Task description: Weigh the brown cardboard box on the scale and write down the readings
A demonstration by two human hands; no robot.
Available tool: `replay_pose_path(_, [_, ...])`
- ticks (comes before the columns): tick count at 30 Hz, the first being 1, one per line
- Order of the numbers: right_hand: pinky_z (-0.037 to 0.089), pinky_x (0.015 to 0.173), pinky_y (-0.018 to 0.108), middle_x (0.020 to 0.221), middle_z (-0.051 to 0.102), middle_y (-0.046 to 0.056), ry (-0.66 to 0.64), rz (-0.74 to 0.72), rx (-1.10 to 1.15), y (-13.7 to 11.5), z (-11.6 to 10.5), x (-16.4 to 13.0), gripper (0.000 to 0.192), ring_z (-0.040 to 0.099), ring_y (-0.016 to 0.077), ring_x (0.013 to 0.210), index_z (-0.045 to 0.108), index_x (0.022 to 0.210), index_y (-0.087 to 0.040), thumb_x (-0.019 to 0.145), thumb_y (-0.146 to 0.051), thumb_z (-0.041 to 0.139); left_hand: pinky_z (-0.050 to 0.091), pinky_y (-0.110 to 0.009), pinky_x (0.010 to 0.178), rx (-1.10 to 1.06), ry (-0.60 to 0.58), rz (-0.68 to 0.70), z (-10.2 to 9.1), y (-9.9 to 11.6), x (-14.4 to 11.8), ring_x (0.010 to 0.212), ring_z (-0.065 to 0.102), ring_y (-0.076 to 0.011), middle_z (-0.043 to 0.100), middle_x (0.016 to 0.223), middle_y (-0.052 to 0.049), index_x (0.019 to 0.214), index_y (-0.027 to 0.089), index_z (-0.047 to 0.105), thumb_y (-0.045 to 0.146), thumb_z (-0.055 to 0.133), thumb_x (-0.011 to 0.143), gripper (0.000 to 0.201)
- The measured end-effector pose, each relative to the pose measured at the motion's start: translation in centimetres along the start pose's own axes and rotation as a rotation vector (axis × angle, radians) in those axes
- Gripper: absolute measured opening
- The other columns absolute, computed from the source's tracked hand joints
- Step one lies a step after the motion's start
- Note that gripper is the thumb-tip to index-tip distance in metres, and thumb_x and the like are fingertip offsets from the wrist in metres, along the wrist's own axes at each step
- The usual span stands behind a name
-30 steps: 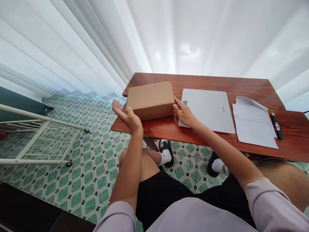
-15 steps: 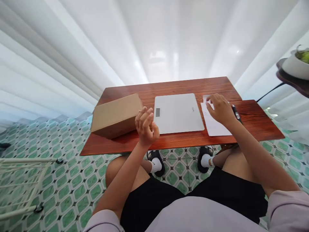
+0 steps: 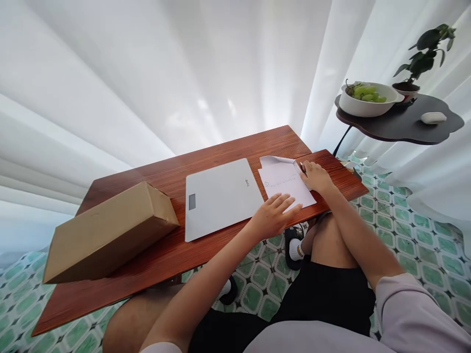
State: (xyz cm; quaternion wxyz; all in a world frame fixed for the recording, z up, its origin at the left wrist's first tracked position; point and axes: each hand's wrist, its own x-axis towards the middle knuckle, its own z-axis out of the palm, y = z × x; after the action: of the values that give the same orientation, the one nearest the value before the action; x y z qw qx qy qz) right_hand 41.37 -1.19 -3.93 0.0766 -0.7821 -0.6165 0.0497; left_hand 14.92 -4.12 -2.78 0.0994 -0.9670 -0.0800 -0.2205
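Both hands have shifted right since the earlier frame, off the cardboard box (image 3: 110, 230). My left hand (image 3: 274, 215) rests spread on the paper sheet (image 3: 285, 184), gripping nothing; my right hand (image 3: 316, 177) covers its right edge, grasp undeterminable. Near the table (image 3: 154, 264) edge, a careless push could slide it off.

Small dark logo mark near the right edge of the flat white scale (image 3: 221, 198), too small to read, grey display window on the scale blank, faint printed lines and a round stamp on the paper sheet (image 3: 285, 184), illegible, cardboard box (image 3: 110, 230) unmarked
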Motion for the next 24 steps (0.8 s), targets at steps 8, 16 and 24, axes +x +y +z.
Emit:
replay_pose_path(8, [0.046, 0.094, 0.044, 0.111, 0.065, 0.019, 0.034, -0.097, 0.186, 0.9, -0.1, 0.3, 0.022, 0.061, 0.033, 0.105, 0.056, 0.116, -0.015, 0.099, -0.014, 0.043, 0.051, -0.042, 0.104, -0.087, -0.108, 0.066, 4.4, 0.3, 5.5, 0.119, 0.061, -0.0277, 0.063, 0.133, -0.015, 0.13, 0.013, 0.058, 0.021, 0.047, 0.1, 0.033])
replay_pose_path(16, [0.053, 0.073, 0.032, 0.093, 0.064, 0.009, 0.159, -0.122, 0.741, 2.8, 0.1, 1.4, 0.039, 0.061, 0.0184, 0.078, 0.054, 0.119, -0.015, 0.101, -0.031, 0.023, 0.049, -0.043, 0.103, -0.142, -0.205, 0.114, 5.7, -0.3, 6.0, 0.116, 0.06, -0.0286, 0.065, 0.126, -0.015, 0.121, 0.012, 0.06, 0.022, 0.047, 0.1, 0.027])
replay_pose_path(24, [0.043, 0.058, 0.028, 0.069, 0.052, -0.001, 0.285, -0.17, 1.158, 2.6, 0.6, 1.2, 0.049, 0.047, 0.0136, 0.061, 0.059, 0.08, -0.02, 0.081, -0.066, 0.077, 0.048, -0.042, 0.102, -0.189, -0.21, 0.075, 5.8, 0.0, 5.9, 0.123, 0.057, -0.0296, 0.063, 0.131, -0.015, 0.122, 0.012, 0.06, 0.019, 0.048, 0.098, 0.027])
